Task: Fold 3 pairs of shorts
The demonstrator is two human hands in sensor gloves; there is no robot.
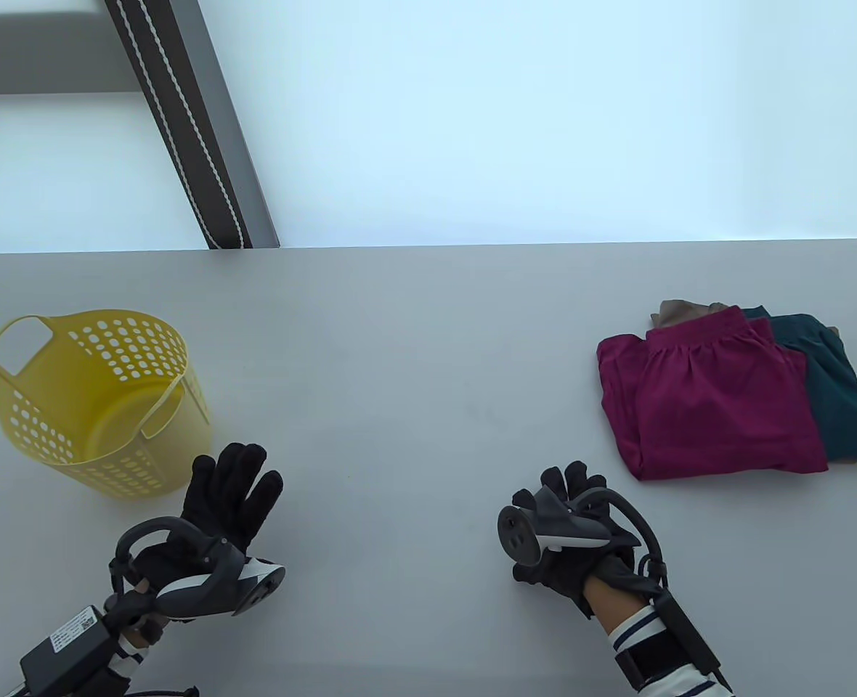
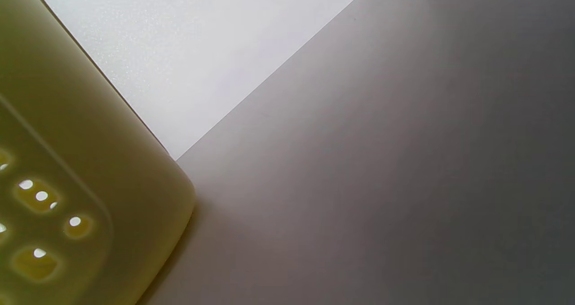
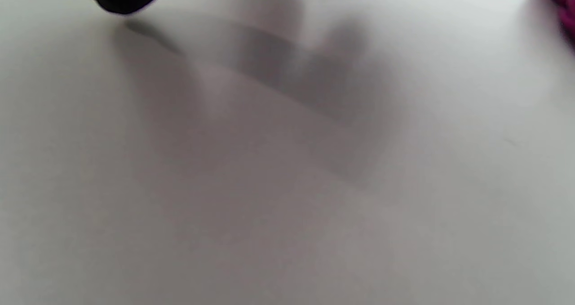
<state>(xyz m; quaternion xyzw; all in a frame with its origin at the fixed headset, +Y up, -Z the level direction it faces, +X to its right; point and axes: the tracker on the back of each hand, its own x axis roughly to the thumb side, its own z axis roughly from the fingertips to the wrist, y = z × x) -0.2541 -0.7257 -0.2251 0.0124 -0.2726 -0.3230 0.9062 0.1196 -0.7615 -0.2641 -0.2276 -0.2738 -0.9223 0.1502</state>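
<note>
Three folded pairs are seen stacked at the table's (image 1: 414, 348) right side: the magenta shorts (image 1: 719, 406) on top, the dark green shorts (image 1: 842, 392) under them and offset to the right, and a tan pair (image 1: 679, 311) showing only as a sliver at the far edge. The folding is judged to be finished, so what remains is best done gently: the stack should be left undisturbed (or at most squared at its edges with flat palms) and the hands drawn clear without brushing the cloth. The yellow basket (image 1: 94, 406) stands on the left, and nothing can be seen inside it. The left hand (image 1: 229, 501) is held flat just beside the basket, fingers straight and spread, nothing gripped. The right hand (image 1: 574, 537) is kept near the stack but apart from it, fingers loosely curled, nothing held.
</note>
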